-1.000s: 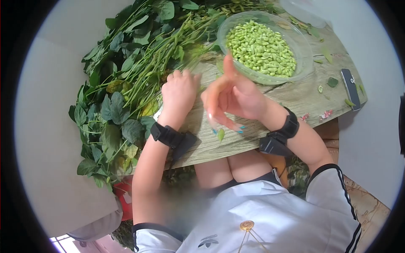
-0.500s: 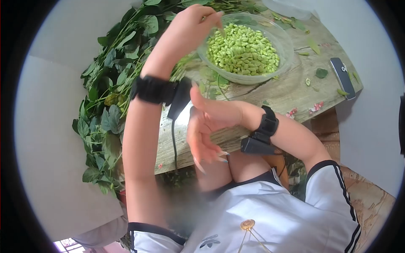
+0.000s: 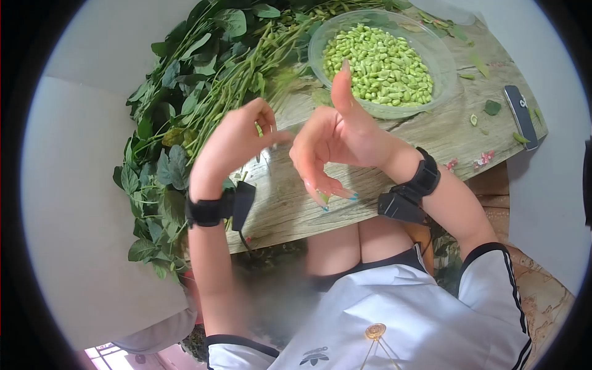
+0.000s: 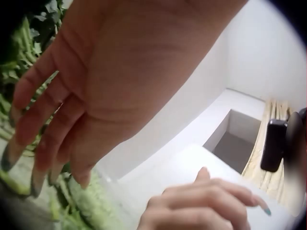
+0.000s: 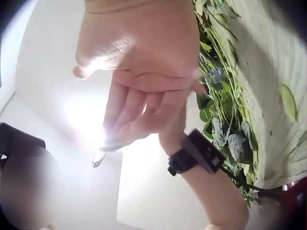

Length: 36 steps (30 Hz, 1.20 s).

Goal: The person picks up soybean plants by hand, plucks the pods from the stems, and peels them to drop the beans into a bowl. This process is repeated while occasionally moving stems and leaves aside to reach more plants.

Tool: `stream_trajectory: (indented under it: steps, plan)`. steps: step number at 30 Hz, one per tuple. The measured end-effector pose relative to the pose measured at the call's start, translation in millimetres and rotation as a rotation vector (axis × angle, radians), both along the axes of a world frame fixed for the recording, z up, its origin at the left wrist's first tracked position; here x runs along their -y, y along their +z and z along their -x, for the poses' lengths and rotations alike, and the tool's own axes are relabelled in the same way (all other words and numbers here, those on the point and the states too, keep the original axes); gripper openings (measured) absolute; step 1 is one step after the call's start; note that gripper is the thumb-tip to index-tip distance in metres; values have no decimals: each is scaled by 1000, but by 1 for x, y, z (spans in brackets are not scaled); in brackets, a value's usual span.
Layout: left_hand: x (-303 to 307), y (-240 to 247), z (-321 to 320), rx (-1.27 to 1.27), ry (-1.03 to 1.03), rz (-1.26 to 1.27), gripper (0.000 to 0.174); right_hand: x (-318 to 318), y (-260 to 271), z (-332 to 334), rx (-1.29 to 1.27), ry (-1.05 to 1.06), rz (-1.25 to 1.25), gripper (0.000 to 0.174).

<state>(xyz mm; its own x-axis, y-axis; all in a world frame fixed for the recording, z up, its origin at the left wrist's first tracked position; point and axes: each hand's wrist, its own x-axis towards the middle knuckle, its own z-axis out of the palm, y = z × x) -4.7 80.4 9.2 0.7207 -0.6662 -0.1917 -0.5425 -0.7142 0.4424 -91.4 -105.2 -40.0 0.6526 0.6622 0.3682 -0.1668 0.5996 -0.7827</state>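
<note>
Fingers of my left hand [image 3: 233, 134] are loosely bent, with the thumb apart from them, and I see nothing clamped there. To the right, my right hand [image 3: 350, 139] is raised, thumb up and fingers slack, also holding nothing. Seemingly just below its fingertips, one green pod [image 5: 289, 103] lies on the near part of the desk [image 3: 277, 213]. If these fingers sweep toward my body, I think the pod could slide over the near edge. Farther, beyond this hand, the clear bowl [image 3: 445, 74] carries a heap of shelled beans [image 3: 382, 65]; a careless knock of my wrist might tip it and scatter them. On the left, leafy stalks [image 3: 237, 77] lie close to my left hand, and its wristband [image 3: 213, 211] could catch and drag them. At right, a phone [image 3: 522, 117] lies near the edge, where a wide elbow swing may push it off.
</note>
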Motion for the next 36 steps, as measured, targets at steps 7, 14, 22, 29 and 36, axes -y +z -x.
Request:
stream_trajectory:
  steps: [7, 14, 22, 29, 36]
  plan:
    - [-12, -62, -15, 87, -25, 141, 29, -12, 3, -1, -87, -247, 526, 92]
    - [-11, -56, -4, -227, 204, 778, 24, -21, 9, -7, -29, -709, 846, 65]
    - [-6, -53, 10, -623, 180, 1048, 19, -20, 1, 4, 331, -1059, 982, 31]
    - [6, -57, 23, -735, 170, 1145, 21, -15, -7, -2, 354, -1040, 809, 26]
    - [0, -60, 24, -994, 147, 996, 40, -13, -5, -3, 341, -1095, 834, 26]
